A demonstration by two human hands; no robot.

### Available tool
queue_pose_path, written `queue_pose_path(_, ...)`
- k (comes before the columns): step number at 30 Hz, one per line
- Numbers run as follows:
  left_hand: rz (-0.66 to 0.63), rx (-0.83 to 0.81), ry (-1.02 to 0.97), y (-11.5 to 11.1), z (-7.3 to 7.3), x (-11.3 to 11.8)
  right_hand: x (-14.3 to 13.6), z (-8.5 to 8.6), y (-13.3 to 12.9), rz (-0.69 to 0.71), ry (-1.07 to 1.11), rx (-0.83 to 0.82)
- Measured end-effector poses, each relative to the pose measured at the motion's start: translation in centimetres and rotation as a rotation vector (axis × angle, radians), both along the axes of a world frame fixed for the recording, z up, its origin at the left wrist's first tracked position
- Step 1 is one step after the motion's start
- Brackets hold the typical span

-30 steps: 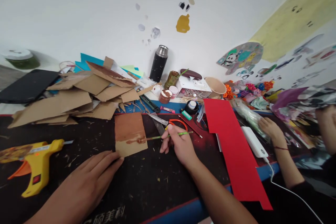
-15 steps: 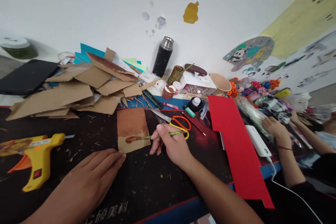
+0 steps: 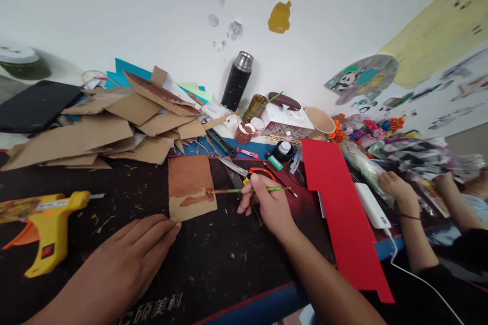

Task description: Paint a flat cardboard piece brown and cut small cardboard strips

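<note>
A small piece of cardboard [image 3: 192,172] lies on the dark mat, brown paint over its upper part and bare tan along the lower edge. My left hand [image 3: 131,251] rests flat, its fingertips at the cardboard's lower left corner. Between the fingers of my right hand [image 3: 267,203] is a thin green paintbrush [image 3: 232,191], its brown-stained tip on the cardboard near the right edge. Scissors [image 3: 263,170] with orange and yellow handles lie just beyond my right hand, which partly covers them.
A yellow glue gun [image 3: 53,228] lies at left, below a heap of cardboard scraps [image 3: 102,132]. Open brown paint jar [image 3: 244,133] and black thermos [image 3: 237,81] stand at the back. Red board [image 3: 343,213] lies right, beside a white power strip [image 3: 372,205] and another person's hand [image 3: 398,188].
My right hand and the paintbrush have moved right, taking the tip from the cardboard's lower left to its right edge. More paint covers the lower part. My left hand stays at the corner.
</note>
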State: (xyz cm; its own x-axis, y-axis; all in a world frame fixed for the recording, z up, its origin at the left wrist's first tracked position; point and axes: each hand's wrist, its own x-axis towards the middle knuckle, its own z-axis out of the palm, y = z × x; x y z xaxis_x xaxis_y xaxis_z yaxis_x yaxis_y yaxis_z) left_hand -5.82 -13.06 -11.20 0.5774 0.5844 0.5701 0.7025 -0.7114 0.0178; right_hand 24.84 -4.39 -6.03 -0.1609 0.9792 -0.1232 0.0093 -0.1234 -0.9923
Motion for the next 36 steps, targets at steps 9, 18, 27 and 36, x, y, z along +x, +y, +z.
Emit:
queue_pose_path(9,-0.023,-0.004,-0.014,0.1,0.3,-0.2,-4.1,-0.6,0.0,0.186,0.034,-0.042)
queue_pose_path(18,0.001,-0.015,-0.008,0.0,-0.2,-0.2,-0.6,-0.3,1.1,0.068,0.002,-0.039)
queue_pose_path(27,0.000,-0.059,-0.004,-0.2,-0.7,-0.5,-0.8,-0.3,0.9,0.028,0.001,-0.018)
queue_pose_path(36,-0.007,-0.098,-0.027,-0.6,-1.0,-0.9,-0.1,0.0,1.2,0.016,-0.017,0.000)
